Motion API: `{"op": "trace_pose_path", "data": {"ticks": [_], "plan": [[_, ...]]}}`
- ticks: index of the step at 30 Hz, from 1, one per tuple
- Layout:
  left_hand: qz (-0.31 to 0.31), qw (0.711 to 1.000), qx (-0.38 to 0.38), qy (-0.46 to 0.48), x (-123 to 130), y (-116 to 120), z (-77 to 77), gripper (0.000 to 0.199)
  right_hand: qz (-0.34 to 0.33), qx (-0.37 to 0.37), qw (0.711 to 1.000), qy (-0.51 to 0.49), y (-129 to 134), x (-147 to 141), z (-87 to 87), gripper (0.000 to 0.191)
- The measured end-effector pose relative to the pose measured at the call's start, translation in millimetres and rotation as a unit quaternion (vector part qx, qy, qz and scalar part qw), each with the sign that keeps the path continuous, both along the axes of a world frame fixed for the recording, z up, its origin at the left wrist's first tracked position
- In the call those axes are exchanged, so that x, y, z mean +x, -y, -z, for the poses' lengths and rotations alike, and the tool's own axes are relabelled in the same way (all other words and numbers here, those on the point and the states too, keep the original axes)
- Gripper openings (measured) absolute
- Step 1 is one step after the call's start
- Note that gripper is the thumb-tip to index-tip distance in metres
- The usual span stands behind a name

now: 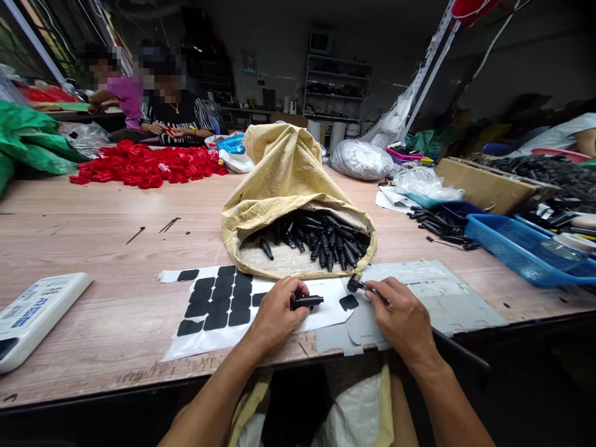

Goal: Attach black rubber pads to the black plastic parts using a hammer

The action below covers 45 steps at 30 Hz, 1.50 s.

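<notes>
My left hand (pixel 282 307) is closed around a black cylindrical part (pixel 308 302) whose narrower end points right. In my right hand (pixel 400 313) is a slim dark tool with a short round head (pixel 354 283), its fingers pinched on the shaft. Under my left hand lies a white backing sheet (pixel 274 335) with rows of black rounded-square stickers (pixel 218 307). One loose black sticker (pixel 348 302) sits between my hands. Just beyond them, a yellow woven sack (pixel 284 186) opens toward me, with many similar black parts (pixel 330 242) inside.
A grey board (pixel 433 292) lies under my right hand. At left is a white box-like device (pixel 41 316). A red pile of parts (pixel 149 162) lies farther back, near two seated people. Blue trays (pixel 521 248) and black parts crowd the right side.
</notes>
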<state>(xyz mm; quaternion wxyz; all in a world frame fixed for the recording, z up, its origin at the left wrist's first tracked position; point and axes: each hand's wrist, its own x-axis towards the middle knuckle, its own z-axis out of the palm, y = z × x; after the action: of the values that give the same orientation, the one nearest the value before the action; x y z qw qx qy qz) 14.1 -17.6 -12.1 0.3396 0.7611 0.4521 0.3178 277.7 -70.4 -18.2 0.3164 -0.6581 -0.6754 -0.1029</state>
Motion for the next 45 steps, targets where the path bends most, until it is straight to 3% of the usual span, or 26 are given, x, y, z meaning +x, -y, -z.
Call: {"op": "trace_pose_path", "data": {"ticks": [6,12,27,32,37,41,45], "plan": [[-0.001,1.0,-0.01,-0.01,0,1,-0.9,0.022,0.004,0.013,0.999,0.035,-2,7,18.7,0.018],[0.006,0.999,-0.035,-0.002,-1,3,-5.8,0.02,0.017,0.012,1.0,0.02,0,2,17.7,0.019],[0.033,0.999,-0.005,-0.019,-1,2,-9.3,0.016,0.027,0.02,0.999,0.034,0,2,19.8,0.02],[0.121,0.987,0.064,-0.084,0,31,-18.9,0.016,0.024,0.02,0.999,0.033,-1,3,21.4,0.02],[0.216,0.965,0.058,-0.138,-6,73,-20.0,0.029,0.024,0.018,0.999,0.031,-1,3,20.9,0.02],[0.229,0.956,0.067,-0.172,-7,86,-12.8,0.031,0.021,0.024,0.999,0.031,-1,3,21.0,0.021],[0.187,0.972,0.065,-0.126,-1,69,-18.3,0.025,0.022,0.023,0.999,0.032,-1,3,21.6,0.019]]}}
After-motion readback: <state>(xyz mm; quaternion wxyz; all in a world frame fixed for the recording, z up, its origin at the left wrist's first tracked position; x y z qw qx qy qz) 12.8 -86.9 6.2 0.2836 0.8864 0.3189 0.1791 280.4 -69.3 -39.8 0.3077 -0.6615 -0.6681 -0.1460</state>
